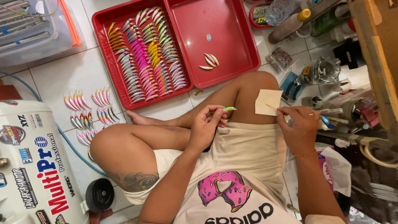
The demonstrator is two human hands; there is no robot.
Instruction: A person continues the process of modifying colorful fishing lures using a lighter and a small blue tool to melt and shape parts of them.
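I sit cross-legged on a white tiled floor. My left hand (207,124) is shut on a small green fishing lure (229,109), held above my lap. My right hand (299,124) pinches a thin wooden stick (271,107) whose tip rests on a small beige paper square (268,102) lying on my right knee. In front of my legs stands a red two-part tray (224,25): its left half is packed with several rows of colourful lures (147,54), its right half holds three loose lures (209,61).
More lures (89,110) lie in rows on the tiles at left. A white compressor tank (29,166) with stickers stands at lower left beside a blue hose. Bottles, tools, a bag of small hooks (281,57) and a wooden board clutter the right side.
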